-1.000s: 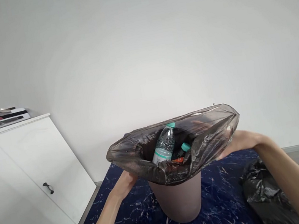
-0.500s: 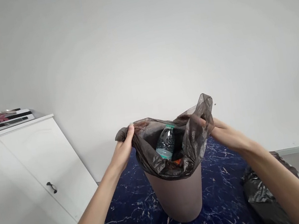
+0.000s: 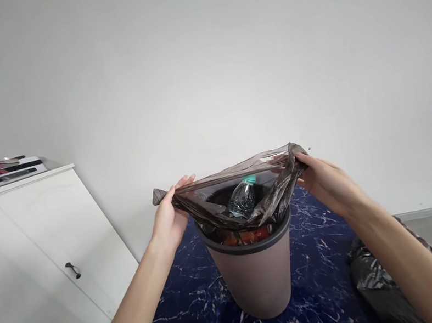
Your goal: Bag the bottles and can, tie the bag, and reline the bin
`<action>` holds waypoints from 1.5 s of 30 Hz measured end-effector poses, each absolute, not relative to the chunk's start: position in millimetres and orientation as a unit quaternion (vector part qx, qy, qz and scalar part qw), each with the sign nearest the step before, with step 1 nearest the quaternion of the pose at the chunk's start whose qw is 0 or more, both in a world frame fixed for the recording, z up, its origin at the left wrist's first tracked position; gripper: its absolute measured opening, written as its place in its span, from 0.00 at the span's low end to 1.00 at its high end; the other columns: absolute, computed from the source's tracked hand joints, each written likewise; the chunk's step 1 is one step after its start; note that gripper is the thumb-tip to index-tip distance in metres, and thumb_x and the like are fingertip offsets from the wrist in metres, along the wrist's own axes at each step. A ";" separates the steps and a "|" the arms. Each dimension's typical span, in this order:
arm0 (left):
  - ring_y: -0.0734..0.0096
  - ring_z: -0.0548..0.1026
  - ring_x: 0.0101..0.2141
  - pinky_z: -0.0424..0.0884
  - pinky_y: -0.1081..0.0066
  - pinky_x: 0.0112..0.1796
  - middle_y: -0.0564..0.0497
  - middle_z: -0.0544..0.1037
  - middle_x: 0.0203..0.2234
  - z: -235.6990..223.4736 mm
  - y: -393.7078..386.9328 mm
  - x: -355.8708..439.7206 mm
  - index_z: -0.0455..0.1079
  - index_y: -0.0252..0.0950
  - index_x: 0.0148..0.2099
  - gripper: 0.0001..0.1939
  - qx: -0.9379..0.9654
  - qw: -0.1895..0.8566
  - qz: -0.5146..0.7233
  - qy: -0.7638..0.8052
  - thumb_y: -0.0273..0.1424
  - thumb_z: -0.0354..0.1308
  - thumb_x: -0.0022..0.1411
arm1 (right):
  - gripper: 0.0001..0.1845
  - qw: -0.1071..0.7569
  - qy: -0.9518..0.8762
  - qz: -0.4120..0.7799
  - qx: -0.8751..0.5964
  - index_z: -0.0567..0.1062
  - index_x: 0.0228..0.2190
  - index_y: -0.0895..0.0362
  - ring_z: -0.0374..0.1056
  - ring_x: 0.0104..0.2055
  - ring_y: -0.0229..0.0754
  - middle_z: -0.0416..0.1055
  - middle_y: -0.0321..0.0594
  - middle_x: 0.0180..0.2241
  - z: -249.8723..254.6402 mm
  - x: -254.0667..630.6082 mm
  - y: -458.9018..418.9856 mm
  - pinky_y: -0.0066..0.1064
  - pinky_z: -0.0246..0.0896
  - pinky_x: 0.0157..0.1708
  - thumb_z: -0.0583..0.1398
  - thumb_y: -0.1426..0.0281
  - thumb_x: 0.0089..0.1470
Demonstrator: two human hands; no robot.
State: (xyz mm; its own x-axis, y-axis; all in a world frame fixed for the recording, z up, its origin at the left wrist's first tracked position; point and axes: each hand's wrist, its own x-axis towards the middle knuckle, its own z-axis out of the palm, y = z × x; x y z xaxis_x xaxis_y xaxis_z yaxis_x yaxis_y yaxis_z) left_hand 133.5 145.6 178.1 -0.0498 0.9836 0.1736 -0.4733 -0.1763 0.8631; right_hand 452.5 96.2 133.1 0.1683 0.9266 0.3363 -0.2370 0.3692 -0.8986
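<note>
Head view: my left hand (image 3: 167, 221) and right hand (image 3: 332, 184) pinch opposite sides of the trash bag (image 3: 203, 210), partly inside the bin (image 3: 258, 282) between the marbled table's (image 3: 191, 305) side edges; even pulling should avoid tears.

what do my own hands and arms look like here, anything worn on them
Both the left hand and the right hand are bare, with no glove. No ring, watch or bracelet shows on either one. The forearms are bare too, with no sleeve in view as far as the picture's bottom edge. No markings or cables can be made out.
</note>
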 end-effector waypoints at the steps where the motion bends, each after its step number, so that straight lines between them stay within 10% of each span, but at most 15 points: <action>1: 0.60 0.81 0.55 0.75 0.63 0.59 0.40 0.84 0.55 174.8 148.7 132.1 0.82 0.31 0.48 0.16 0.395 0.564 0.646 0.329 0.25 0.50 0.74 | 0.20 0.673 -0.474 0.437 -0.362 0.84 0.48 0.49 0.70 0.65 0.55 0.80 0.41 0.56 131.0 453.9 99.2 0.47 0.68 0.63 0.61 0.51 0.66; 6: 0.57 0.83 0.51 0.79 0.62 0.52 0.35 0.84 0.52 162.3 153.3 123.7 0.81 0.29 0.47 0.15 0.385 0.576 0.620 0.367 0.26 0.52 0.71 | 0.17 0.690 -0.457 0.426 -0.365 0.82 0.45 0.50 0.74 0.60 0.55 0.80 0.43 0.54 124.9 465.7 110.1 0.46 0.75 0.56 0.60 0.55 0.65; 12: 0.54 0.79 0.54 0.74 0.58 0.57 0.42 0.81 0.48 151.3 133.8 99.5 0.72 0.38 0.47 0.12 0.406 0.463 0.699 0.363 0.39 0.59 0.67 | 0.27 0.722 -0.578 0.143 -0.352 0.72 0.59 0.43 0.69 0.65 0.52 0.74 0.40 0.60 143.2 483.6 81.4 0.53 0.64 0.67 0.69 0.61 0.59; 17: 0.55 0.68 0.64 0.63 0.55 0.65 0.47 0.69 0.60 147.5 102.1 74.3 0.65 0.46 0.55 0.27 0.593 0.021 0.720 0.359 0.25 0.67 0.55 | 0.23 0.513 -0.772 -0.032 -0.374 0.76 0.59 0.39 0.65 0.68 0.55 0.70 0.39 0.64 163.7 476.5 45.7 0.56 0.62 0.68 0.63 0.66 0.65; 21: 0.43 0.64 0.66 0.60 0.41 0.65 0.43 0.68 0.61 157.6 77.1 67.3 0.76 0.46 0.50 0.16 0.770 -0.234 0.490 0.335 0.24 0.62 0.62 | 0.22 0.455 -0.784 -0.093 -0.412 0.78 0.58 0.39 0.60 0.70 0.59 0.65 0.40 0.67 161.1 462.2 43.7 0.61 0.64 0.64 0.59 0.67 0.67; 28: 0.47 0.66 0.62 0.60 0.44 0.64 0.46 0.77 0.58 157.6 84.0 74.5 0.80 0.52 0.53 0.12 0.846 -0.155 0.404 0.310 0.33 0.66 0.68 | 0.11 0.479 -0.784 -0.048 -0.393 0.85 0.37 0.41 0.58 0.71 0.63 0.73 0.39 0.62 154.5 463.2 56.8 0.66 0.60 0.65 0.65 0.52 0.65; 35: 0.46 0.70 0.58 0.64 0.49 0.62 0.48 0.86 0.42 163.7 95.0 64.2 0.85 0.51 0.36 0.04 0.818 -0.026 0.476 0.322 0.40 0.69 0.65 | 0.12 0.611 -0.679 0.043 -0.404 0.82 0.36 0.45 0.72 0.59 0.55 0.80 0.38 0.52 158.6 469.4 55.6 0.54 0.65 0.62 0.64 0.53 0.66; 45: 0.66 0.77 0.38 0.72 0.73 0.45 0.51 0.83 0.35 183.6 95.2 77.5 0.83 0.41 0.39 0.10 0.626 0.077 0.661 0.406 0.41 0.72 0.63 | 0.15 0.729 -0.517 0.155 -0.421 0.84 0.36 0.48 0.74 0.58 0.55 0.82 0.39 0.45 152.5 467.5 68.0 0.55 0.62 0.67 0.69 0.50 0.60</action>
